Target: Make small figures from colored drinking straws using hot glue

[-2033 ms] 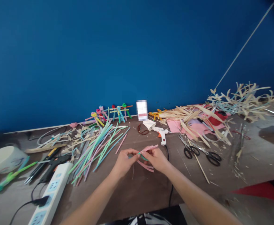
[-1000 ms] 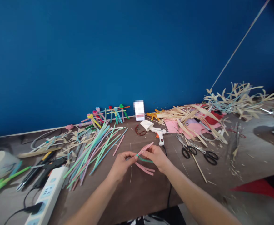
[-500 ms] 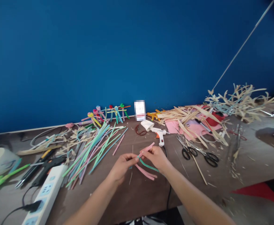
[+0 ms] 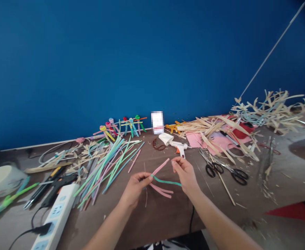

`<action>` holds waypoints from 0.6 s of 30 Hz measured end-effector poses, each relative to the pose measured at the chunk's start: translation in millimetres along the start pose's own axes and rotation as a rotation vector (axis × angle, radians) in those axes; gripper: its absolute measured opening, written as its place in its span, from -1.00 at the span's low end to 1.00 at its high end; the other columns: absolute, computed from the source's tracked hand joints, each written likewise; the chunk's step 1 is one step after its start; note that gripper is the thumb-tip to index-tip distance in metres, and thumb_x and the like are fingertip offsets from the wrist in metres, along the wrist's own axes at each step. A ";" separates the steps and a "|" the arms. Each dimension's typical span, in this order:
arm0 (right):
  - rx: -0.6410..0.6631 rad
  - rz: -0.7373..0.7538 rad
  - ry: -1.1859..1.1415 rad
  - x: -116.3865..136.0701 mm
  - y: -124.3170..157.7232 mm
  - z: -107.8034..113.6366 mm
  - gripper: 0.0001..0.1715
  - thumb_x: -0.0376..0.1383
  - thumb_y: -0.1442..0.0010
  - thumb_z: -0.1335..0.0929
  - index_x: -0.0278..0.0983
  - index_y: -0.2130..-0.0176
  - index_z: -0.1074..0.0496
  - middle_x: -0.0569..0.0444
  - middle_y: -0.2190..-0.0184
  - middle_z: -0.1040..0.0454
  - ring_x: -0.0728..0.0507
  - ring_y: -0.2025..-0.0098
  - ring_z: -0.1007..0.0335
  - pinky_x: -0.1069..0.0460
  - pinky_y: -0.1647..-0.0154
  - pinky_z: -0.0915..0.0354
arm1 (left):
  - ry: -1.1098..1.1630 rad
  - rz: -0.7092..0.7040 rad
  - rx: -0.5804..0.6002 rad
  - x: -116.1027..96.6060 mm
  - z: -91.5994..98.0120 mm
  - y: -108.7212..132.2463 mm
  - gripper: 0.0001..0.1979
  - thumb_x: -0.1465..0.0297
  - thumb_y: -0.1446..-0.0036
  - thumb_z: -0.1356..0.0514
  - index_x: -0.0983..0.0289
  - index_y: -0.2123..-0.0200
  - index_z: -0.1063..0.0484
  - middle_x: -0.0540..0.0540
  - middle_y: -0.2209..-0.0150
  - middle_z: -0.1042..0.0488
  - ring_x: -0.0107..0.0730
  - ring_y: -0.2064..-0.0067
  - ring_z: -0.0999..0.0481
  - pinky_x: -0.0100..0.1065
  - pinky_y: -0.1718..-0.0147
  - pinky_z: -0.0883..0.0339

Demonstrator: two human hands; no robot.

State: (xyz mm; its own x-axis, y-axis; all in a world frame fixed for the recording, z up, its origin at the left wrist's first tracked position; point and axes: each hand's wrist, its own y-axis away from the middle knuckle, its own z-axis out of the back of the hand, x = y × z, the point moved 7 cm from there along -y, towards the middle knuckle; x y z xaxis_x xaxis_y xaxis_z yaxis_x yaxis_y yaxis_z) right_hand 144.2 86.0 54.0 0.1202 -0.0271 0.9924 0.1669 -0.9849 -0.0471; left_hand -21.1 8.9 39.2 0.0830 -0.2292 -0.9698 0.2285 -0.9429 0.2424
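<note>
My left hand (image 4: 134,189) pinches the joined ends of a pink strip (image 4: 160,166) and a green strip (image 4: 166,182) just above the brown table (image 4: 152,215). The pink strip sticks up and away, the green one runs right to my right hand (image 4: 184,174). That hand's fingers are closed in a pinch near the green strip; what they grip is too thin to make out. More pink strips (image 4: 161,191) lie under the hands.
A heap of coloured straws (image 4: 107,163) lies left of the hands, with a white power strip (image 4: 54,217) and black tools further left. A white glue gun (image 4: 179,147), scissors (image 4: 226,170) and dry leaf strips (image 4: 220,133) sit right. Small straw figures (image 4: 123,126) stand by the blue wall.
My right hand has drawn away to the right and up from my left hand, so the green strip now stretches out between them. The left hand stays put.
</note>
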 end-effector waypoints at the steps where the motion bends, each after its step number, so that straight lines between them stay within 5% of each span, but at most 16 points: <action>1: 0.035 0.018 0.032 3.5 1.4 -2.7 -0.82 -0.21 -0.01 -0.29 -0.30 0.43 -0.32 0.19 0.64 -0.17 0.04 0.58 -0.07 0.12 0.57 -0.07 | -0.012 -0.012 0.001 -0.7 0.1 0.3 -0.81 0.30 0.21 -0.27 0.32 0.51 -0.49 0.04 0.53 -0.45 -0.44 0.43 -0.34 -0.43 0.37 -0.16; 10: 0.124 0.070 0.254 20.0 6.5 -11.8 -0.80 -0.20 0.00 -0.29 -0.30 0.50 -0.34 0.16 0.65 -0.23 0.03 0.60 -0.08 0.12 0.59 -0.06 | -0.109 -0.080 0.015 -7.9 -0.6 6.5 -0.79 0.28 0.18 -0.24 0.32 0.48 -0.49 0.06 0.50 -0.46 -0.39 0.41 -0.36 -0.43 0.37 -0.17; 18: 0.114 -0.058 0.059 8.5 5.1 -9.7 -0.78 -0.19 0.01 -0.30 -0.31 0.51 -0.31 0.23 0.73 -0.14 0.07 0.67 0.01 0.13 0.66 0.05 | -0.112 -0.071 0.019 -4.7 1.1 7.3 -0.81 0.30 0.17 -0.24 0.32 0.49 -0.49 0.04 0.52 -0.44 -0.41 0.42 -0.34 -0.44 0.37 -0.16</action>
State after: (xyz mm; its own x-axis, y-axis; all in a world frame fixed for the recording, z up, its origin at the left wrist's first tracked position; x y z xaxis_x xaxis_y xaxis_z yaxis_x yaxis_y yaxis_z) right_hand 136.6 79.1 63.3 0.0502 0.0157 0.9986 0.2825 -0.9593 0.0009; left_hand -20.8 2.8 45.5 -0.0414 -0.1863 -0.9816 0.2115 -0.9618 0.1736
